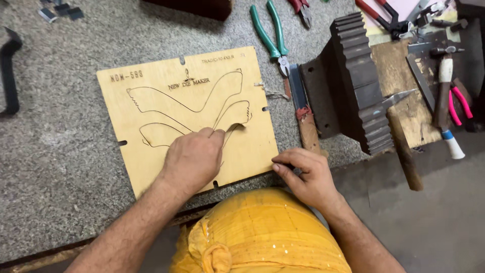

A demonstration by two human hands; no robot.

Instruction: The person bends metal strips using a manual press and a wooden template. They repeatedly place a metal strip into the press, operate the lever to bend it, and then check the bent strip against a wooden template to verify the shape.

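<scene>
Flat on the grey stone bench [60, 151] lies a plywood die board [187, 121] cut with curved slots. The left hand [194, 159] pinches a thin metal strip [233, 126] into one slot; the right hand [305, 174], fingers closed on the board's lower corner, steadies it. Green-handled pliers [270, 35] and a ridged iron block [353, 81] lie within reach.

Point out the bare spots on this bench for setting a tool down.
Bare: grey speckled surface left of the pale wooden die board, and the smooth grey patch beyond the right hand. Crowded: top right, around the green-handled pliers and dark ribbed metal block.
</scene>
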